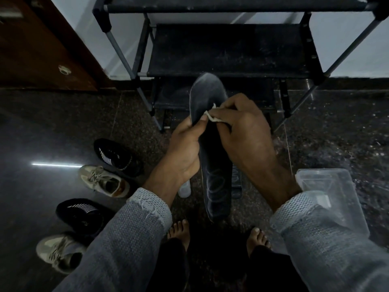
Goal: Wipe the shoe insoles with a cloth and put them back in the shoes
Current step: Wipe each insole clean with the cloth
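Note:
A long dark insole is held up in front of me, toe end pointing away. My left hand grips its left edge near the middle. My right hand pinches a small white cloth against the insole's top surface. A second dark insole lies on the floor under my right wrist, mostly hidden. Left of me on the floor stand two black shoes and two beige sneakers.
A black metal shoe rack stands straight ahead against the wall. A clear plastic box sits on the floor at right. A small whitish bottle lies under my left wrist. A brown door is at left. My bare feet show below.

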`<state>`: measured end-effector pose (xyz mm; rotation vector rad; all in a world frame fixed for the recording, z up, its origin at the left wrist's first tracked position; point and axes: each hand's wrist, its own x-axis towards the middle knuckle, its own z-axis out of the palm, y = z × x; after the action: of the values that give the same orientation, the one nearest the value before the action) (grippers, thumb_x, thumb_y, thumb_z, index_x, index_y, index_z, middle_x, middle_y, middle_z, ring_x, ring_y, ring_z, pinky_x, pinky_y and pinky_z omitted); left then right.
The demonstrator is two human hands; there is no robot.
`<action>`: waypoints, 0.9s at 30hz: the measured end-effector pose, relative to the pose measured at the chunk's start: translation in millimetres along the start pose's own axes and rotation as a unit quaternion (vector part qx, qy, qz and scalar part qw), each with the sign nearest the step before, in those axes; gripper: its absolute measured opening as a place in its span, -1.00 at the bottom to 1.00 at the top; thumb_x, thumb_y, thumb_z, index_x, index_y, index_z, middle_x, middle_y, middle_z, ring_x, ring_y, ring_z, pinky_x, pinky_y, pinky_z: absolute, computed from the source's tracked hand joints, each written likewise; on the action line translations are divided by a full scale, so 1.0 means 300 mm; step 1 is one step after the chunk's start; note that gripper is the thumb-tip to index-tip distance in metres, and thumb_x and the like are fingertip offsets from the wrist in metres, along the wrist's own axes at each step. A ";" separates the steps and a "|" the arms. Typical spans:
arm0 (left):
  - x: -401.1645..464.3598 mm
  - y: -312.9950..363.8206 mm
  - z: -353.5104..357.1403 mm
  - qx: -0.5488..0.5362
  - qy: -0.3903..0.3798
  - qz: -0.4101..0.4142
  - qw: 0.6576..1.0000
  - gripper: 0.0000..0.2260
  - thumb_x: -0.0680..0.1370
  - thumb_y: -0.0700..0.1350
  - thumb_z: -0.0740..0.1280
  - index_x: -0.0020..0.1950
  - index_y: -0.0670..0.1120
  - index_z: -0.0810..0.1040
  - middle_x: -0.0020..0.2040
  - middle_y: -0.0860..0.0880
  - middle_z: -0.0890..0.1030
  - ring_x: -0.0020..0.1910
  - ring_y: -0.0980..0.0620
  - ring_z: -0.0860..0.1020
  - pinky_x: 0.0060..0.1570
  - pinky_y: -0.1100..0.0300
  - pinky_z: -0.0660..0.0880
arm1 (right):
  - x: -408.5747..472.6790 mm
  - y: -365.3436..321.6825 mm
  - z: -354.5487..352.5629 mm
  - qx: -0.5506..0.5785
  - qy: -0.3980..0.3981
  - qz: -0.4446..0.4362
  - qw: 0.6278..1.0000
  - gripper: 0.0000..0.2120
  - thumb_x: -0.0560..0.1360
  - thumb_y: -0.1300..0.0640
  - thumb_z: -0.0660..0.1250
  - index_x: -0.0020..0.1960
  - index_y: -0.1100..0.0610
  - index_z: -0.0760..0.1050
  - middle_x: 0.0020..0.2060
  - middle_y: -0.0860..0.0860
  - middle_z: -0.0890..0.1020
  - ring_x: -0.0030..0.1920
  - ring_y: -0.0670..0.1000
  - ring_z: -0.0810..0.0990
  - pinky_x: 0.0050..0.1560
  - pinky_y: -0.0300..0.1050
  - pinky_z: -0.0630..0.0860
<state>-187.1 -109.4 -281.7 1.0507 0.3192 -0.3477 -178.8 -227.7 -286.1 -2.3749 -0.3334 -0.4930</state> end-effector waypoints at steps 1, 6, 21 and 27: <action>0.000 -0.001 0.000 -0.001 -0.002 0.000 1.000 -0.77 0.66 -0.20 0.15 0.24 -0.15 0.54 0.13 -0.14 0.65 0.13 -0.05 0.62 0.14 0.12 0.57 | 0.002 0.008 -0.001 -0.011 0.005 -0.004 1.000 -0.86 0.50 0.22 0.34 -0.02 0.19 0.67 -0.13 0.13 0.59 -0.14 0.13 0.57 -0.20 0.09 0.57; 0.000 -0.009 0.006 0.009 -0.019 -0.001 1.000 -0.80 0.65 -0.21 0.17 0.14 -0.11 0.58 0.02 -0.07 0.69 0.07 -0.02 0.65 0.12 0.11 0.59 | 0.016 0.069 -0.032 -0.010 0.033 0.066 0.997 -0.86 0.51 0.22 0.38 0.05 0.17 0.66 -0.11 0.09 0.57 -0.13 0.06 0.56 -0.17 0.03 0.57; -0.007 -0.020 0.015 0.021 -0.050 -0.007 0.998 -0.78 0.65 -0.26 0.14 0.11 -0.11 0.57 -0.10 -0.05 0.70 -0.07 0.03 0.67 0.00 0.17 0.61 | 0.030 0.012 -0.038 0.048 -0.011 0.057 0.997 -0.80 0.52 0.17 0.33 0.03 0.25 0.64 -0.08 0.10 0.56 -0.06 -0.03 0.53 -0.10 -0.29 0.48; -0.009 -0.025 0.015 0.035 -0.035 -0.009 0.999 -0.80 0.64 -0.25 0.17 0.12 -0.13 0.57 -0.08 -0.04 0.71 -0.04 0.01 0.66 0.06 0.14 0.60 | 0.036 0.052 -0.041 0.036 0.001 0.101 0.994 -0.82 0.54 0.14 0.34 0.01 0.25 0.62 -0.08 0.04 0.53 -0.10 -0.14 0.47 -0.14 -0.47 0.39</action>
<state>-192.3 -116.3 -284.3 1.1020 0.2543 -0.4132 -166.6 -246.2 -281.6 -2.3074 -0.1050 -0.3828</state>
